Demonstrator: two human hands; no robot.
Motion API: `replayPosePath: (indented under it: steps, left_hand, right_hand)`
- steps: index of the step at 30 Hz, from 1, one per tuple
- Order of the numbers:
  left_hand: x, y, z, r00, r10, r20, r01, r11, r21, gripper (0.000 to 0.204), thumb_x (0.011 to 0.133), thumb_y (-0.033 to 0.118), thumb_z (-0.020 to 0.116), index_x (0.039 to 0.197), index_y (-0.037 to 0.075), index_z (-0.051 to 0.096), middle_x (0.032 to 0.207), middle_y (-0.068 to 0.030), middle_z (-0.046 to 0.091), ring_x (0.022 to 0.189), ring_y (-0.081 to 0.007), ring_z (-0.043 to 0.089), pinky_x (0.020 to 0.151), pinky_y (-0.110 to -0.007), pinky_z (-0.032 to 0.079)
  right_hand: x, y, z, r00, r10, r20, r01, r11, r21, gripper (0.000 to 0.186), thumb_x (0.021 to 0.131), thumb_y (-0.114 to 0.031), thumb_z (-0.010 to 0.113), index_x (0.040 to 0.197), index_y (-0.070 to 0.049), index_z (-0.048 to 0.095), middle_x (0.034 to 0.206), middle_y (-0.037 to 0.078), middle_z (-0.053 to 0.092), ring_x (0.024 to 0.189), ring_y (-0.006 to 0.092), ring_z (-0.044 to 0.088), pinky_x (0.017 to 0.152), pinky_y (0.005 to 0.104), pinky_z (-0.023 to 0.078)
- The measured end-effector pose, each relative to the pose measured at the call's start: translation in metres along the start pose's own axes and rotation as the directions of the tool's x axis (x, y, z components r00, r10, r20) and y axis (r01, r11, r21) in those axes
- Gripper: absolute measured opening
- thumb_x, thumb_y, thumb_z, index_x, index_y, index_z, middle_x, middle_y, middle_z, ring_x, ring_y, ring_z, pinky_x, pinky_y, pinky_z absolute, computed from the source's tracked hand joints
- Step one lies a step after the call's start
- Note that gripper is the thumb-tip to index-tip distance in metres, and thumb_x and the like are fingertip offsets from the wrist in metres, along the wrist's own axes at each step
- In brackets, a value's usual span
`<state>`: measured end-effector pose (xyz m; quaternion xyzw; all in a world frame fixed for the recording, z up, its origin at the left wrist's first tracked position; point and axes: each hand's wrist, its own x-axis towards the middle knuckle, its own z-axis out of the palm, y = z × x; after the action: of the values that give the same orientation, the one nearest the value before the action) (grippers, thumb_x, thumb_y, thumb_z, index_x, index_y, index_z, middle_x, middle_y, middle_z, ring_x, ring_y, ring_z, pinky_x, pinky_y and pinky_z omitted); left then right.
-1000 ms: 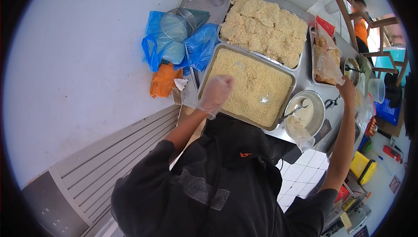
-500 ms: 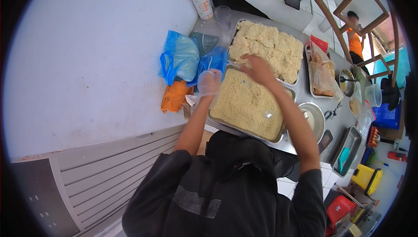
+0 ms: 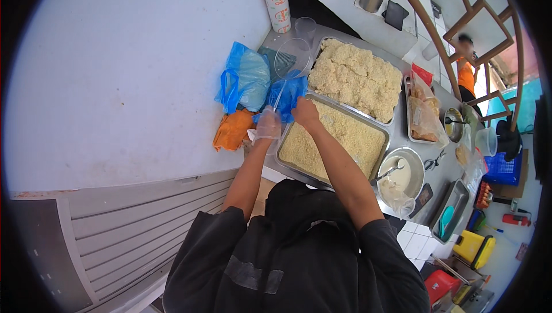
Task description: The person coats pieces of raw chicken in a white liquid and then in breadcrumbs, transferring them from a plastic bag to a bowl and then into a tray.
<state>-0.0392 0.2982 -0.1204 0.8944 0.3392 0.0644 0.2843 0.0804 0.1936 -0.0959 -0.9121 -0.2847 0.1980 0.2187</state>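
My left hand, in a clear plastic glove, is closed at the lower end of a thin handle. The handle leads up to a round, see-through strainer beside the wall. My bare right hand has its fingers curled at the edge of a crumpled blue plastic bag; its fingertips are partly hidden. Under my right forearm lies a metal tray of fine pale crumbs. Beyond it, a second tray holds lumpy, crumb-coated pieces. A fuller blue bag and an orange cloth sit at left.
A patterned roll stands at the back. To the right are a metal bowl with white batter and a whisk, scissors, a tray of bagged food, and a deep metal tray. A person in orange stands beyond a wooden frame.
My right hand has come down and left from above the two trays to the blue bag. My left hand has drawn slightly toward me. The view has shifted a little.
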Motion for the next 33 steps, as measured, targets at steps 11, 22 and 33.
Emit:
replayPosePath:
  steps: [11,22,33]
  left_hand:
    - [0.025,-0.02,-0.036,0.998,-0.017,-0.065,0.011,0.996,-0.09,0.033,0.097,0.03,0.054,0.11,0.0,0.057,0.097,-0.0284,0.066,0.096,-0.0456,0.063,0.084,-0.051,0.048]
    - [-0.027,0.009,-0.017,0.993,-0.019,0.118,0.038,0.986,-0.161,0.06,0.088,0.054,0.06,0.111,-0.001,0.067,0.099,-0.0243,0.07,0.098,-0.0403,0.066,0.085,-0.046,0.049]
    - [0.028,0.041,-0.148,0.99,0.139,-0.02,-0.14,0.989,-0.047,0.051,0.096,0.047,0.055,0.083,-0.001,0.067,0.074,-0.0236,0.065,0.069,-0.0363,0.063,0.065,-0.044,0.047]
  right_hand:
    - [-0.034,0.032,-0.064,0.977,-0.056,-0.207,0.202,0.555,0.807,0.007,0.098,-0.012,0.055,0.1,-0.006,0.051,0.082,0.005,0.059,0.078,0.014,0.06,0.071,0.0306,0.052]
    - [-0.075,0.045,-0.047,0.954,0.277,-0.113,0.036,0.27,0.962,0.007,0.102,-0.015,0.049,0.106,-0.01,0.046,0.088,0.004,0.055,0.083,0.0135,0.058,0.072,0.0303,0.051]
    - [-0.083,0.026,-0.016,0.954,0.298,-0.02,-0.08,0.32,0.944,0.015,0.099,-0.018,0.05,0.102,-0.004,0.046,0.083,0.011,0.063,0.075,0.0198,0.063,0.068,0.0332,0.05]
